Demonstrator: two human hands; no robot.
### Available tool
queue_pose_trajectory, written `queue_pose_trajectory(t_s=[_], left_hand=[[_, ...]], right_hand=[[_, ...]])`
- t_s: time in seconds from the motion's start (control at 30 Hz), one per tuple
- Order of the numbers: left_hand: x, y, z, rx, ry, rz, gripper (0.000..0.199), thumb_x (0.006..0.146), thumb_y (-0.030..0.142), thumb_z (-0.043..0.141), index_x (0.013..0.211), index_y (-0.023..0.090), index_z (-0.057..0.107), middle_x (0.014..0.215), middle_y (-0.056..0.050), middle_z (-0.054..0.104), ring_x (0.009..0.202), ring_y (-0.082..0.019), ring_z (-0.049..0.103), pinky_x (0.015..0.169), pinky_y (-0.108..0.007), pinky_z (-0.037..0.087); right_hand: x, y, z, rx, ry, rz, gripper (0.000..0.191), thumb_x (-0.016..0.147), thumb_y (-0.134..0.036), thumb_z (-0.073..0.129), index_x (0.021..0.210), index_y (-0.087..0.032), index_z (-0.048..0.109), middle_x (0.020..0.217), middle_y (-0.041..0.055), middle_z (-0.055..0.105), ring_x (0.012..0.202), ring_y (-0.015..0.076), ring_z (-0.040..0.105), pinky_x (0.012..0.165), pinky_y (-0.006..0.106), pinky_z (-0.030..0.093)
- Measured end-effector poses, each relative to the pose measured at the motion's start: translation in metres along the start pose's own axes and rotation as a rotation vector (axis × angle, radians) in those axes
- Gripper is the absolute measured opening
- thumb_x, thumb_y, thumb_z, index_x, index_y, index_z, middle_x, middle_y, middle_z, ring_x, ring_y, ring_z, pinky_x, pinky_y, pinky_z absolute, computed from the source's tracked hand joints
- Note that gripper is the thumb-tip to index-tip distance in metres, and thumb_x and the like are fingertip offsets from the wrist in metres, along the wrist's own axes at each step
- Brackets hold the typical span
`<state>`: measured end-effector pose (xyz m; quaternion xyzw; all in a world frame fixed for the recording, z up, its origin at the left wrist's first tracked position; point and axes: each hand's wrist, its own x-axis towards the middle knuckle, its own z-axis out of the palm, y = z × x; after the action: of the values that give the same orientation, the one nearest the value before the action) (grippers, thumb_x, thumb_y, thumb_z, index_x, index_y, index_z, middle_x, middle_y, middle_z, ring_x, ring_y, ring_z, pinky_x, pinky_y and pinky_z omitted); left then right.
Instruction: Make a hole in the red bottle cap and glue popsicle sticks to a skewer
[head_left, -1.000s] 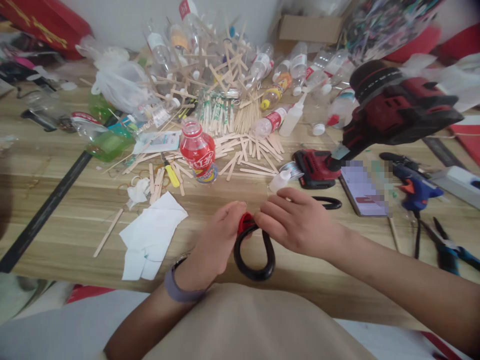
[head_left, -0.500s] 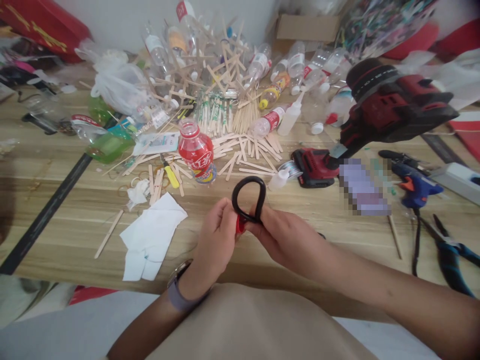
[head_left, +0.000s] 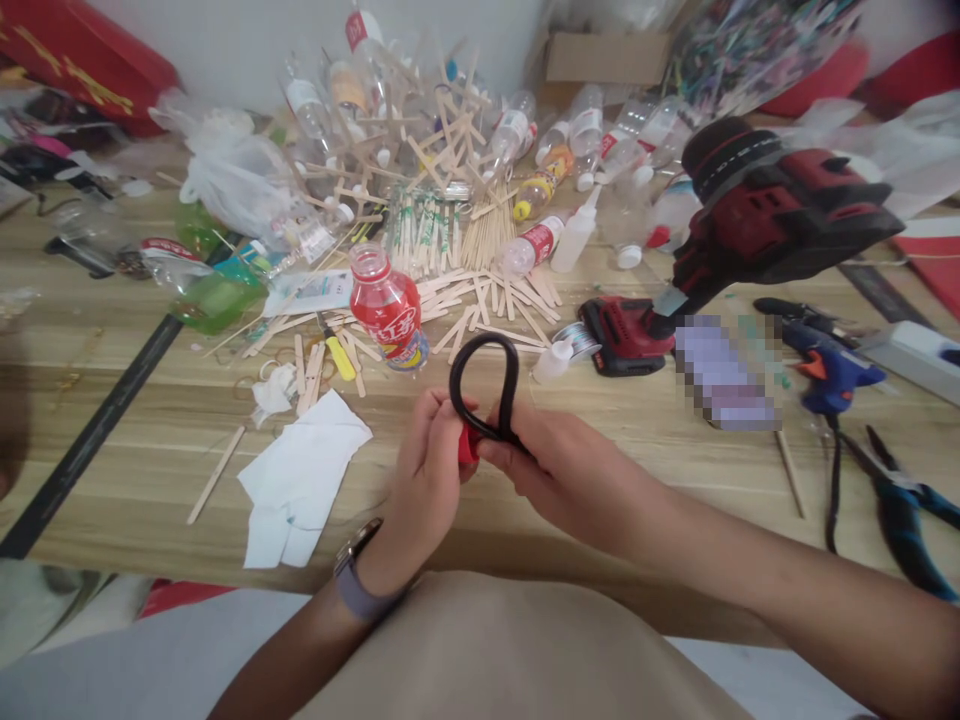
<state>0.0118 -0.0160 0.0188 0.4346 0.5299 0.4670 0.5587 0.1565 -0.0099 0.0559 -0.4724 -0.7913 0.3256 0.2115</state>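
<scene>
Two hands are held close together above the near part of the table (head_left: 150, 450). A small red piece (head_left: 467, 449) is pinched by the left hand (head_left: 429, 455); a black looped handle (head_left: 511, 380) is gripped by the right hand (head_left: 566, 460), its loop raised beside the red piece. On the far side, slightly left, a red-wrapped bottle (head_left: 390, 322) is seen upright; white paper (head_left: 304, 480) is spread at left.

A red-and-black cordless drill (head_left: 787, 205) is stood on its battery, with a blue glue gun (head_left: 829, 375) and pliers (head_left: 898, 525) laid farther right. Wooden craft sticks (head_left: 529, 290) are strewn over the table (head_left: 135, 480) — backed by crowded clear plastic bottles (head_left: 585, 132) — and a white plastic bag (head_left: 232, 185) is bunched at the left.
</scene>
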Motion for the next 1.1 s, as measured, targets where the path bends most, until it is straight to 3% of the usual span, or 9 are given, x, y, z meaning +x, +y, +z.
queue_pose_trajectory(t_s=[0.07,0.2,0.33,0.53,0.63,0.7,0.9,1.0,1.1], left_hand=[[0.001,-0.003,0.001,-0.032,-0.032,-0.069,0.028,0.094,0.043,0.042,0.079,0.021,0.051,0.056,0.007,0.041,0.046,-0.008,0.033,0.042,-0.018,0.026],[0.002,-0.001,0.003,-0.118,-0.157,-0.162,0.038,0.093,0.05,0.039,0.07,0.021,0.043,0.047,0.009,0.033,0.041,-0.007,0.024,0.04,-0.019,0.019],[0.003,0.003,0.002,-0.097,-0.195,-0.184,0.035,0.093,0.041,0.039,0.066,0.021,0.042,0.048,0.008,0.032,0.041,-0.008,0.024,0.041,-0.02,0.018],[0.005,-0.004,-0.002,0.079,-0.031,-0.081,0.033,0.089,0.041,0.046,0.065,0.019,0.049,0.057,0.005,0.043,0.052,-0.01,0.036,0.046,-0.022,0.025],[0.005,-0.004,-0.001,0.096,-0.028,-0.131,0.034,0.089,0.043,0.042,0.064,0.02,0.046,0.053,0.005,0.04,0.048,-0.01,0.036,0.044,-0.023,0.023],[0.005,-0.001,0.002,0.045,-0.022,-0.174,0.031,0.089,0.042,0.042,0.067,0.021,0.046,0.053,0.006,0.039,0.045,-0.01,0.035,0.042,-0.023,0.022],[0.008,0.006,0.007,-0.072,0.011,-0.255,0.027,0.089,0.043,0.046,0.073,0.021,0.046,0.051,0.009,0.032,0.042,-0.007,0.028,0.04,-0.02,0.02],[0.009,0.01,0.007,-0.092,0.007,-0.323,0.031,0.087,0.046,0.049,0.07,0.021,0.041,0.048,0.01,0.027,0.041,-0.006,0.023,0.04,-0.019,0.016],[0.01,0.015,0.007,-0.151,-0.072,-0.394,0.034,0.085,0.044,0.051,0.066,0.022,0.035,0.048,0.011,0.026,0.041,-0.005,0.019,0.04,-0.019,0.012]], right_hand=[[-0.001,0.005,0.0,-0.226,0.058,-0.095,0.016,0.094,-0.02,0.044,0.104,-0.015,0.055,0.083,0.0059,0.069,0.067,0.0182,0.062,0.062,0.028,0.042],[-0.003,0.009,-0.002,-0.549,0.16,-0.322,0.016,0.094,-0.016,0.042,0.094,-0.014,0.058,0.074,0.0043,0.066,0.058,0.0163,0.055,0.065,0.03,0.037],[-0.001,0.006,-0.007,-0.759,0.216,-0.437,0.025,0.093,-0.007,0.037,0.085,-0.015,0.06,0.066,0.0013,0.061,0.055,0.0144,0.05,0.072,0.032,0.035],[0.002,0.003,-0.014,-0.706,0.102,-0.367,0.018,0.094,-0.014,0.042,0.088,-0.015,0.059,0.071,0.0027,0.064,0.054,0.0144,0.05,0.072,0.032,0.034],[0.004,0.002,-0.015,-0.688,0.022,-0.253,0.016,0.094,-0.022,0.045,0.093,-0.013,0.058,0.066,0.0034,0.062,0.052,0.0165,0.05,0.067,0.032,0.034],[0.004,0.001,-0.012,-0.716,0.034,-0.217,0.015,0.094,-0.022,0.046,0.091,-0.012,0.057,0.06,0.0028,0.058,0.049,0.0168,0.047,0.064,0.032,0.034],[0.005,0.001,-0.005,-0.833,0.154,-0.307,0.019,0.092,-0.014,0.043,0.078,-0.016,0.055,0.061,0.0023,0.057,0.045,0.0156,0.044,0.067,0.032,0.036],[0.006,0.002,-0.007,-0.866,0.134,-0.369,0.017,0.09,-0.008,0.043,0.083,-0.015,0.056,0.064,0.0031,0.06,0.047,0.0161,0.047,0.067,0.032,0.036],[0.007,0.005,-0.007,-0.842,0.085,-0.323,0.014,0.087,-0.006,0.045,0.087,-0.014,0.057,0.063,0.003,0.061,0.046,0.0166,0.048,0.066,0.033,0.037]])
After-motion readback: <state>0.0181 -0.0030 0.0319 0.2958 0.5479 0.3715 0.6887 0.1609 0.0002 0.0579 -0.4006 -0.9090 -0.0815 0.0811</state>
